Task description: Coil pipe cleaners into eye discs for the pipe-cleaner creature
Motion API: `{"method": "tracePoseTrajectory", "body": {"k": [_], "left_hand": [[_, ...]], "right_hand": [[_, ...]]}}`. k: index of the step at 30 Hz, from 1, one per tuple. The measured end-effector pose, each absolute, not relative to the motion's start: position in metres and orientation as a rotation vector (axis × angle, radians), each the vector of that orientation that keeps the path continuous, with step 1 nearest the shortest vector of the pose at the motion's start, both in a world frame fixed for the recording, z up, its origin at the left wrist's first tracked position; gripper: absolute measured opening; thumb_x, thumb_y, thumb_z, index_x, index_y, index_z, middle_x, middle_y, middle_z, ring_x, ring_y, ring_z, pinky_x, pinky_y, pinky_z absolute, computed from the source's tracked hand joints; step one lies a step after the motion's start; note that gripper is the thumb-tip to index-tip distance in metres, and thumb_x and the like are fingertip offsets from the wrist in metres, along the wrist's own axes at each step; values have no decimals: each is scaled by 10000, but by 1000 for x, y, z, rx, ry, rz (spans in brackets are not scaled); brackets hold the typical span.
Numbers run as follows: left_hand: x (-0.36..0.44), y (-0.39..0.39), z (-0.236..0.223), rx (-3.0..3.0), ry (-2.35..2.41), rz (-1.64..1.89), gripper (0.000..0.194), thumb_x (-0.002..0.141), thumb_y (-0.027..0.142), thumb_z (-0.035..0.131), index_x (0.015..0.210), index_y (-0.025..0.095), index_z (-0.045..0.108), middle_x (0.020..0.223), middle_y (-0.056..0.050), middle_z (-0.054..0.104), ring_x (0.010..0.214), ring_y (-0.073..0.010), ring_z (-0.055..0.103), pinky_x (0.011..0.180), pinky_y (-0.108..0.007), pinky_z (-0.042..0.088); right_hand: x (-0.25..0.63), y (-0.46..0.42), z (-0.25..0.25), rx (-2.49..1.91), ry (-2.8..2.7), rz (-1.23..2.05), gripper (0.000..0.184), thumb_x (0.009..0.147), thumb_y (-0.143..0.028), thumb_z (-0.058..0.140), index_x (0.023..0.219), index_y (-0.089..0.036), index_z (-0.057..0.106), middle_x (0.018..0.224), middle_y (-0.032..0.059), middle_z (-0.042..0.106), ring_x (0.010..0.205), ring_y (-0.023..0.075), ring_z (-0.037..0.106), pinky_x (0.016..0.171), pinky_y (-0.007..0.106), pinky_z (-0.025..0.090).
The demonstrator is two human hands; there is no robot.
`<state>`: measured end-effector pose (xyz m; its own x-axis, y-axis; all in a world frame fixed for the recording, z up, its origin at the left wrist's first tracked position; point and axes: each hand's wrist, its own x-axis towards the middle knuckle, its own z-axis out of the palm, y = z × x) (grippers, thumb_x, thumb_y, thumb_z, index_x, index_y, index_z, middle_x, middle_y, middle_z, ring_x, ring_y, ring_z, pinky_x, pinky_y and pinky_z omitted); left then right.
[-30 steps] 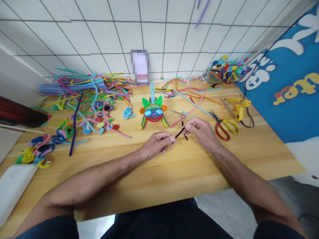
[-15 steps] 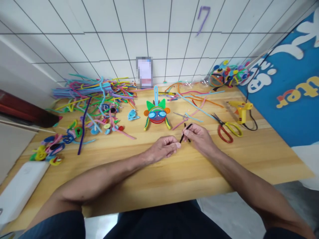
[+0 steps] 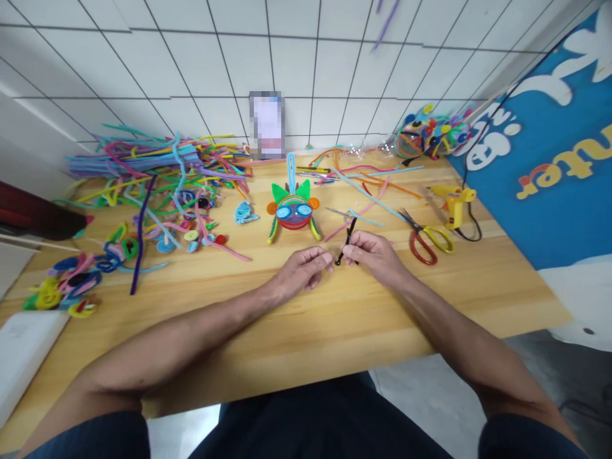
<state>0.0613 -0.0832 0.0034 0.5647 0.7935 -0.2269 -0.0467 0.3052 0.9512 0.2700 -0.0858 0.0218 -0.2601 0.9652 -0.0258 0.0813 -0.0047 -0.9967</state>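
My right hand (image 3: pixel 370 252) is closed, pinching a black pipe cleaner (image 3: pixel 351 231) between thumb and fingers. The piece slants upward, and its lower end has a small bend. Another dark strand lies beside it, partly hidden by the fingers. Just left of the bent end is my left hand (image 3: pixel 306 266), its fingers loosely curled and a small gap between its fingertips and the black piece. Behind the hands stands a colourful mask-like figure (image 3: pixel 294 213) with green pointed ears, blue oval eyes, orange round side pieces and a tall light-blue loop on top.
Red-and-yellow scissors (image 3: pixel 423 239) and a yellow glue gun (image 3: pixel 456 204) lie to the right. Pipe cleaners (image 3: pixel 138 159) are heaped at the back left, with a blue coil (image 3: pixel 243 212) nearer the figure. A phone (image 3: pixel 268 124) leans on the tiled wall.
My left fingers have come off the black pipe cleaner's lower end, which is now bent. My right hand still holds the piece, now more upright. The view has shifted slightly.
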Motion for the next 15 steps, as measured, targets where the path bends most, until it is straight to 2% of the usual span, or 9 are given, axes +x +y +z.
{"method": "tracePoseTrajectory", "body": {"k": [2,5,8,11,15], "left_hand": [[61,-81,6,1132,813,649,497,795,626,723,924,155,631,812,5,634,460,-46,420,417,-215,322],[59,-79,10,1204,801,579,452,774,567,772,883,154,625,630,66,512,464,-50,375,445,-208,284],[58,-78,11,1261,775,524,420,769,532,787,822,151,617,572,88,438,487,-47,339,476,-204,251],[58,-79,10,1249,777,520,393,763,503,790,806,153,614,580,85,447,485,-43,337,473,-199,249],[60,-80,10,1097,739,515,386,764,496,787,822,155,616,679,37,564,448,-36,381,426,-201,262]], "right_hand": [[272,-85,21,-1147,-1456,1380,428,811,-591,792,772,-196,633,674,-12,650,599,119,558,599,257,438],[272,-85,20,-1147,-1494,1400,422,819,-582,785,771,-189,637,686,-9,650,606,116,557,602,255,434],[270,-85,20,-1142,-1530,1413,425,822,-584,779,770,-184,643,689,-11,639,613,114,554,610,254,434],[269,-85,20,-1130,-1542,1420,434,820,-595,777,777,-186,637,698,-7,642,627,118,562,626,258,447],[268,-87,19,-1142,-1510,1432,438,824,-619,765,837,-206,619,701,-3,646,625,139,587,625,277,485]]}}
